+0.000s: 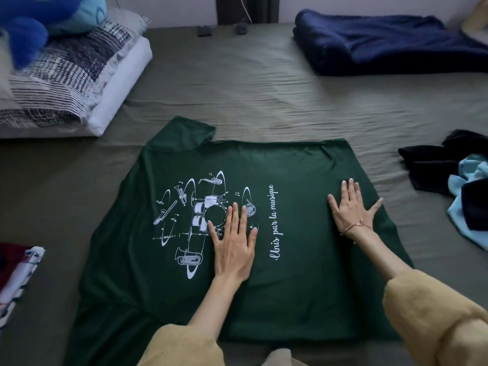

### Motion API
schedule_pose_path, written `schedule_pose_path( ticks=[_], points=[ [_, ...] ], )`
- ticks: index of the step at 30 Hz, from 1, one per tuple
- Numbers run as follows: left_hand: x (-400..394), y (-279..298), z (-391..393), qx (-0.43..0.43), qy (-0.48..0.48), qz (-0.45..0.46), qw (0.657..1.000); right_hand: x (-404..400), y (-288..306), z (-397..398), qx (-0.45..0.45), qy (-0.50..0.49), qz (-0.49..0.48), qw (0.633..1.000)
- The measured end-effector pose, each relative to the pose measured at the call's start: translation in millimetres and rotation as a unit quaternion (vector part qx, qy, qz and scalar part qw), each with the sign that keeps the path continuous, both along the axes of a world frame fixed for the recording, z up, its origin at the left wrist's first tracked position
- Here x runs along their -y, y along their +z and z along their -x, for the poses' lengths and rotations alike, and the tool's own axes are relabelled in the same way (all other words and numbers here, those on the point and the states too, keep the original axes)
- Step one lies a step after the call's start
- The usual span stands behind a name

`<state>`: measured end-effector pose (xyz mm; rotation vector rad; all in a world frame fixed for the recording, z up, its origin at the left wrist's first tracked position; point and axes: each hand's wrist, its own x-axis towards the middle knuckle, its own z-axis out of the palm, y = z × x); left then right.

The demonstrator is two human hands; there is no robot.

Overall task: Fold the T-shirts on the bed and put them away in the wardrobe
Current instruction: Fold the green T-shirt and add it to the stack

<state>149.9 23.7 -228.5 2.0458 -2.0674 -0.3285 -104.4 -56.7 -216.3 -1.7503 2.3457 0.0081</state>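
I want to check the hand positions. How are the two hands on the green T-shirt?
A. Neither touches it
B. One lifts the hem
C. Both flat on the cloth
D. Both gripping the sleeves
C: the left hand and right hand lie flat, fingers straight, on the green T-shirt.

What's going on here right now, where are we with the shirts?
A person has a dark green T-shirt with a white music print spread flat on the bed. The left hand and the right hand both lie flat and open on it, pressing the fabric smooth. It is not folded yet. A pile of dark and light blue clothes waits at the right, and some folded fabric lies at the left edge.
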Motion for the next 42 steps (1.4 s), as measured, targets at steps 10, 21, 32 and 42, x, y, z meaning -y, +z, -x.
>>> schedule_pose_path(
  ticks=[10, 21, 32, 42],
  points=[
    [58.0, 8.0, 10.8, -0.009, -0.019, -0.046, 0.999, 107.0, 18.3, 12.8, 0.093, 0.064, -0.012, 0.994],
    [80.8, -0.8, 10.3, -0.017, -0.006, -0.009, 1.000, 141.7, 11.5, 35.3, 0.003, 0.045, -0.069, 0.997],
    [51.7, 2.9, 15.4, 0.009, -0.010, -0.013, 1.000, 74.2, 6.1, 15.2, -0.012, 0.112, -0.028, 0.993],
    [2.6, -1.1, 23.1, 0.001, -0.029, -0.003, 1.000, -24.9, 0.9, 9.5, 0.013, 0.150, -0.010, 0.989]
  ],
)
